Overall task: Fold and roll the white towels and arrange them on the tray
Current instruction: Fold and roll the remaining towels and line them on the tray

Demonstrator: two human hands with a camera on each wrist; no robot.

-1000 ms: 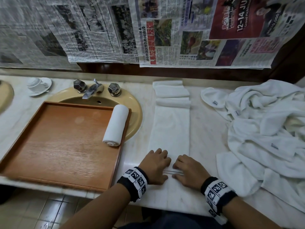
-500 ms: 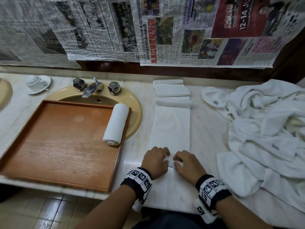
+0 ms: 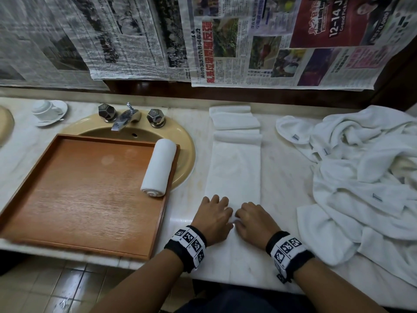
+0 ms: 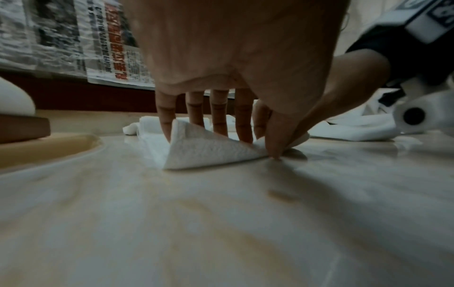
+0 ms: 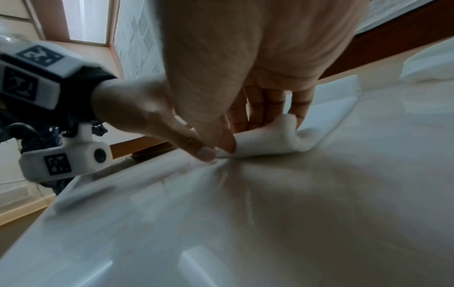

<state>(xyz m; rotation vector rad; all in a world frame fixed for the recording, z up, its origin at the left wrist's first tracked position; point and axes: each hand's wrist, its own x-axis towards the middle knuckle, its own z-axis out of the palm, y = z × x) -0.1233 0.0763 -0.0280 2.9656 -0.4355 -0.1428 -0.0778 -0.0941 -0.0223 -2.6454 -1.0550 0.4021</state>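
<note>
A long white folded terry towel (image 3: 234, 172) lay on the marble worktop (image 3: 282, 168) beside the wooden tray (image 3: 74, 195). Left hand (image 3: 213, 219) and right hand (image 3: 253, 221) pinched its near edge, fingers clamped. Soft, limp cloth probably needs even gripping there.

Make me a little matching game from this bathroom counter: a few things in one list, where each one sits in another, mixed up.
Things:
1. rolled towel
2. cup
3. long folded towel
4. towel pile

Places:
A. far left of the counter, on a saucer
B. heaped at the right end of the counter
C. on the tray's right edge
D. flat on the counter, its near end under both hands

Pairs: 1-C, 2-A, 3-D, 4-B
</note>
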